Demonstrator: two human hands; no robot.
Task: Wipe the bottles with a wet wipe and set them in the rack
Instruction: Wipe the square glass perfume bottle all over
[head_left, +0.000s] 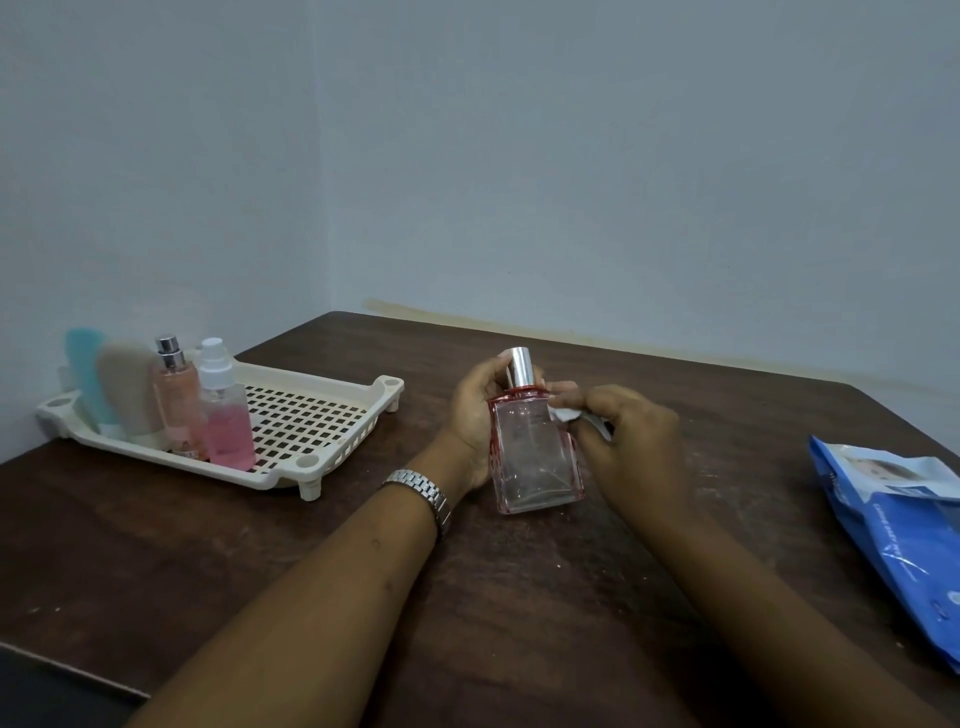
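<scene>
Wipe pack (894, 535) cut off right; wet wipe (567, 414) mostly hidden.

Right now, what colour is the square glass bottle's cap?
The cap is shiny silver; head view.

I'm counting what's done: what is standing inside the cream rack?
Four bottles stand in the rack, at its left end: a blue tube, a beige tube, a peach spray bottle and a pink spray bottle. The front ones cover the others' bases.
</scene>
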